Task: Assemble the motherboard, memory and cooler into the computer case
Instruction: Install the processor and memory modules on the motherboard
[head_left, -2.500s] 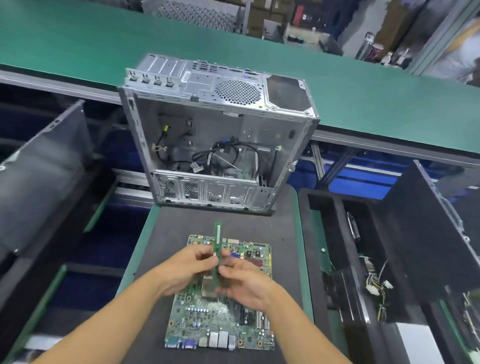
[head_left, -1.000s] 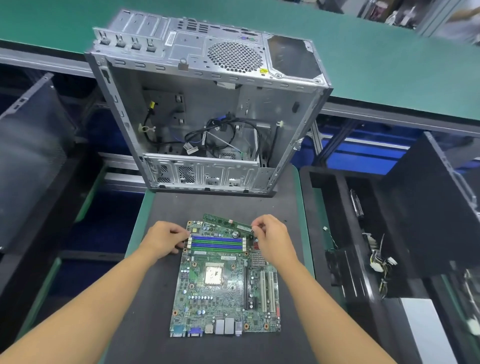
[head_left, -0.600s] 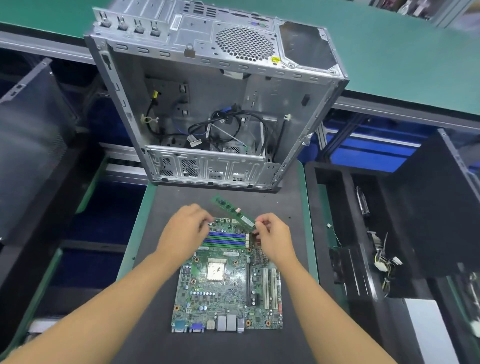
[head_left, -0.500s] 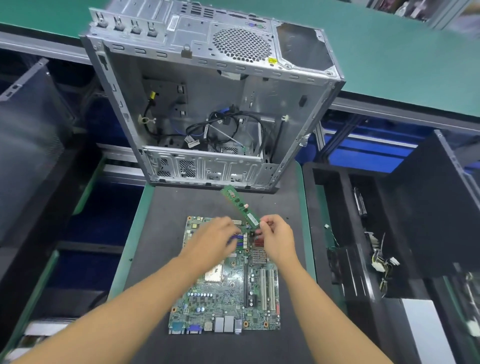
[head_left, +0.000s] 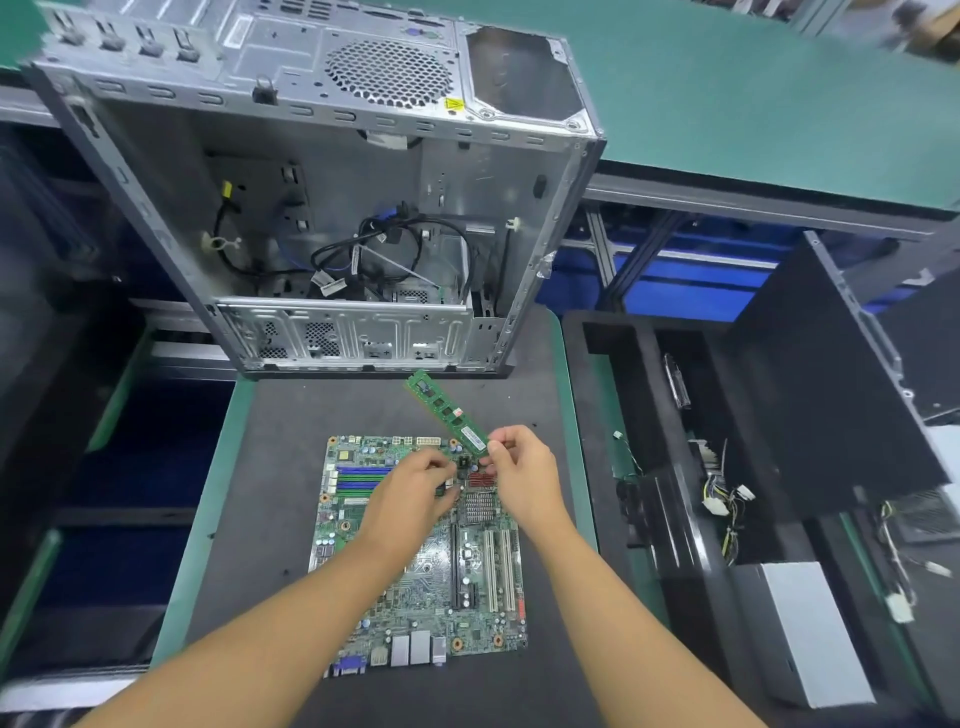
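Nearest, the motherboard (head_left: 415, 571) lies flat on the dark mat of the table (head_left: 270, 467), its port block toward the person and its blue memory slots (head_left: 361, 478) at the far end. It looks stiff but delicate, best lifted by its bare edges rather than by its components. Over its far right part the left hand (head_left: 410, 499) rests with curled fingers down at the right end of the slots, probably at a latch; whether its grip is closed on anything I cannot tell, since the fingertips are hidden. Just beside it, the right hand (head_left: 519, 473) pinches one short end of the memory stick (head_left: 447, 410) between thumb and fingertips, the grip closed on that end. The stick slants up and away to the left, clear of the board. It should be light, thin and rigid, and is safest held by its ends and edges, off the contacts. Beyond stands the open computer case (head_left: 322, 218), loose cables (head_left: 405, 249) inside, no board fitted yet.
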